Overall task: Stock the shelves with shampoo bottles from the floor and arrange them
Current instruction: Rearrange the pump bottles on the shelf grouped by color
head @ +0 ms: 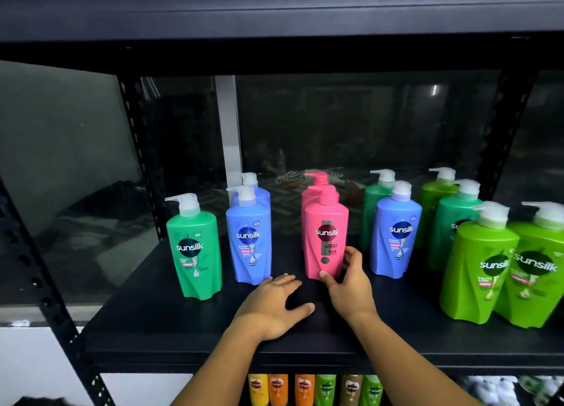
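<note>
Pink shampoo bottle [326, 237] stands upright at frame centre, right hand [349, 286] clasping its base with curled fingers [351, 257]; left hand [271, 306] rests flat, fingers spread, on the shelf [171, 323] just lower-left.

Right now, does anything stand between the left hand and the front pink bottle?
Nothing visible does. The left hand rests flat on the shelf, and only bare shelf lies between it and the front pink bottle. The right hand grips that bottle low on its right side.

A shop: black metal shelving [305, 353] stocked with rows of branded shampoo bottles [326, 240] facing outward.
</note>
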### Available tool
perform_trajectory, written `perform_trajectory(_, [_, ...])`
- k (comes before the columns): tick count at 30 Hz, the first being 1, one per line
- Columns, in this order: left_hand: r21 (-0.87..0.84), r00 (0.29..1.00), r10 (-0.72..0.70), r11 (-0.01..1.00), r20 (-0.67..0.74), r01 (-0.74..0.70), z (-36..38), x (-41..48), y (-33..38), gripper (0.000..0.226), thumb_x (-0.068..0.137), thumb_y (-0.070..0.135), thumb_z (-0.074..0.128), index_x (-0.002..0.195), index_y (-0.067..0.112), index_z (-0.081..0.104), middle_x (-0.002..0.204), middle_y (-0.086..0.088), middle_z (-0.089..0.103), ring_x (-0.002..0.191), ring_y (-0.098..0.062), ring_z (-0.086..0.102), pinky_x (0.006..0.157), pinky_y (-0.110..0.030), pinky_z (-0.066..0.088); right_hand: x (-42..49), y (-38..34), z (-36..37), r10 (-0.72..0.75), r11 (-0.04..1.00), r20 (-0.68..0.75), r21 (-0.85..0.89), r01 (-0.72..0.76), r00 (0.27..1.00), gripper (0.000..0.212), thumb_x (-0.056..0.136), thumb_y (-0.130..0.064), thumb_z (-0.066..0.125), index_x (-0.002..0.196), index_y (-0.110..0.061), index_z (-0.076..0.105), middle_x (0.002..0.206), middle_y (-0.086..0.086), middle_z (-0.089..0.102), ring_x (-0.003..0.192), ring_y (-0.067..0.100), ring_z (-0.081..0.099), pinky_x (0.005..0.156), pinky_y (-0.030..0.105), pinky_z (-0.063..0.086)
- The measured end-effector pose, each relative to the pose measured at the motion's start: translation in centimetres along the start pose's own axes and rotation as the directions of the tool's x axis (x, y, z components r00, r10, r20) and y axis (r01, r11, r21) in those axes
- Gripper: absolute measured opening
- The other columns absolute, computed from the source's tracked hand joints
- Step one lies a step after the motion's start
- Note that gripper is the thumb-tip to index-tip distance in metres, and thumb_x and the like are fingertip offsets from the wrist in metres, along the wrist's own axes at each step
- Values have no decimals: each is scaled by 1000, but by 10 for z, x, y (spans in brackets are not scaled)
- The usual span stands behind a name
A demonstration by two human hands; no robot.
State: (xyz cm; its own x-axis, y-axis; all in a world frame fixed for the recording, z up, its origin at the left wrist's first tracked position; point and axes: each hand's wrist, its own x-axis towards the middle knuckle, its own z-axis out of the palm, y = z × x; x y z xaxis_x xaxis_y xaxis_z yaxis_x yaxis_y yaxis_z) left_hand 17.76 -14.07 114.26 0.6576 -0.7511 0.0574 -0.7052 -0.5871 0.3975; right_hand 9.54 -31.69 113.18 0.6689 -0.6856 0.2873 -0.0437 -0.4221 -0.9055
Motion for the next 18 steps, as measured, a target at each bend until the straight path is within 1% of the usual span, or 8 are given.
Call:
perform_trajectory(3, [-2,1000,5,1000,-2,-5,1,1,-1,77,90,73,52,155,35,38,164,19,27,154,-4,15,124,-27,13,0,0,0,-2,1000,-4,-4,2,1000,64,84,-12,78,134,-27,41,107,-29,55,103,-2,57,95,22,43])
perform_trajectory(6, [-4,1000,11,1000,-4,-11,2,1,-2,77,89,73,52,155,34,39,164,19,27,153,-2,14,125,-27,13,0,-1,0,-4,1000,-4,-12,4,1000,64,84,-12,77,135,-26,41,104,-33,52,94,-10,55,91,19,41])
perform_trajectory(8, [-11,1000,8,1000,-3,-8,2,2,-2,77,89,73,52,155,35,39,164,19,27,153,-2,14,125,-28,13,1,-1,0,-1,1000,-4,-18,1,1000,64,85,-12,77,135,-25,41,103,-34,52,92,-15,53,91,19,41])
perform_trajectory(10, [-12,1000,2,1000,1,-2,2,2,-2,78,89,73,52,155,36,38,164,20,27,154,-3,14,125,-29,14,1,0,-1,1,1000,-10,-23,-1,1000,64,85,-12,77,135,-26,41,102,-34,52,92,-11,54,90,19,41])
perform_trajectory(13, [-6,1000,-2,1000,1,2,3,2,-3,79,88,75,51,155,36,38,164,20,26,154,-4,15,126,-31,16,1,0,0,-4,999,-11,-32,4,1000,64,84,-14,77,135,-27,41,102,-35,51,92,-11,54,89,20,42])
perform_trajectory(18, [1,1000,3,1000,-5,-3,3,2,-2,78,89,73,52,155,35,38,164,20,26,154,-4,15,126,-30,15,2,2,0,-8,999,-14,-39,8,1000,64,85,-15,77,136,-27,40,101,-32,52,98,-2,55,89,21,43])
